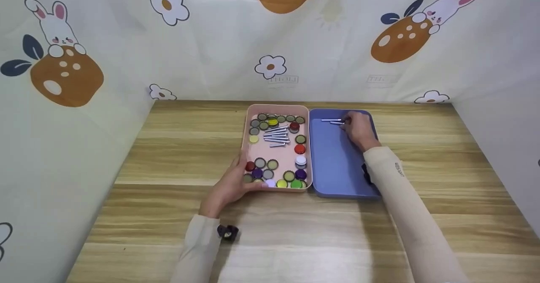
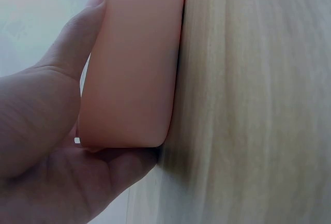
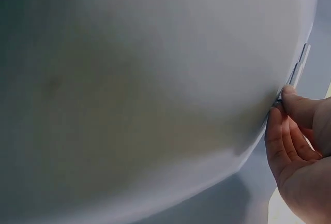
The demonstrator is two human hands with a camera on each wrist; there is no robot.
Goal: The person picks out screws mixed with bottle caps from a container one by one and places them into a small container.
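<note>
My left hand (image 1: 230,186) grips the near-left corner of a pink tray (image 1: 278,107), thumb along the near wall and fingers on the left wall. In the left wrist view, the pink wall (image 2: 129,69) lies between thumb and fingers. Several silver screws (image 1: 276,135) lie in a row in this tray, with coloured bottle caps (image 1: 299,149) around them. Over the far end of the blue tray (image 1: 337,156), my right hand (image 1: 360,129) pinches silver screws (image 3: 300,71) between thumb and fingertips. Two shafts show there, pointing left in the head view.
The two trays stand side by side on a wooden table (image 1: 177,156). A patterned cloth (image 1: 211,42) hangs behind the table and along its sides. Bottle caps line the pink tray's edges, grouped at its near end.
</note>
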